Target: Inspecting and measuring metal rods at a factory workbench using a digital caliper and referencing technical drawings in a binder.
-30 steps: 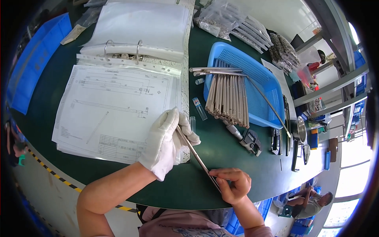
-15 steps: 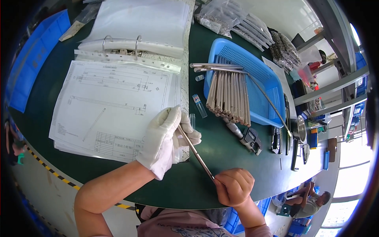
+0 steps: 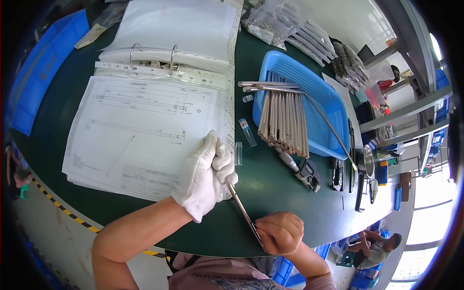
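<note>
A slim, shiny metal rod [image 3: 243,208] slants between my two hands, over the front part of the green table. My left hand [image 3: 200,179], in a white glove, is closed around its upper end, and the fingers hide that tip. My bare right hand [image 3: 280,233] pinches the rod lower down, close to the table's front edge, with the lower end showing just past the fingers. Under and beside the gloved hand lies a printed technical drawing [image 3: 140,130] in an open ring binder [image 3: 159,67].
A blue basket [image 3: 331,111] holds a bundle of metal rods [image 3: 285,118]; several lie across its rim. Nearby are a digital micrometer [image 3: 307,174] and two small clear tubes [image 3: 247,133]. A blue bin [image 3: 48,67] stands far left. Another person [image 3: 374,251] sits off to the right.
The rod has shifted down toward me, between both hands. My left fingers have closed in around its upper end, and my right hand has moved slightly left and down.
</note>
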`<control>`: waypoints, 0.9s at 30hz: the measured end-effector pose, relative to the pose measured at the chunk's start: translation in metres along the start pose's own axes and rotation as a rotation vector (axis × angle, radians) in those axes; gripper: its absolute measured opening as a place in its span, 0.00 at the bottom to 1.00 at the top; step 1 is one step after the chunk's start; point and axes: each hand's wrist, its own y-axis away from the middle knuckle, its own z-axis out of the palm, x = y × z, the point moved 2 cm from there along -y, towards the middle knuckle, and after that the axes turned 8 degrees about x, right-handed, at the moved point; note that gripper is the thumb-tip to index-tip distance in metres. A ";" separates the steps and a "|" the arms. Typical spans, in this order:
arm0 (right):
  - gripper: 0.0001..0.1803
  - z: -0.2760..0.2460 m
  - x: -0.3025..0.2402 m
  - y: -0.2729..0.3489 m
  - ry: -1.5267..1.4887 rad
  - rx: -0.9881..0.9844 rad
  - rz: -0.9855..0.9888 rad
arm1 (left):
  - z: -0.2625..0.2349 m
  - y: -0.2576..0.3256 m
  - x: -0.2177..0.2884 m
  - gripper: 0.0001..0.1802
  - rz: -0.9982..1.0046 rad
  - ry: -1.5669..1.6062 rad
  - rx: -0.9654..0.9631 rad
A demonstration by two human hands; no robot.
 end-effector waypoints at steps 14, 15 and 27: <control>0.09 0.004 -0.016 -0.024 0.212 -0.291 -0.094 | 0.006 0.002 0.006 0.25 -0.029 0.034 0.163; 0.10 0.005 -0.015 -0.024 0.226 -0.289 -0.110 | 0.006 0.002 0.005 0.25 -0.027 0.039 0.164; 0.09 0.002 0.004 -0.048 0.109 -0.227 -0.078 | 0.007 0.003 0.003 0.23 -0.086 0.037 0.094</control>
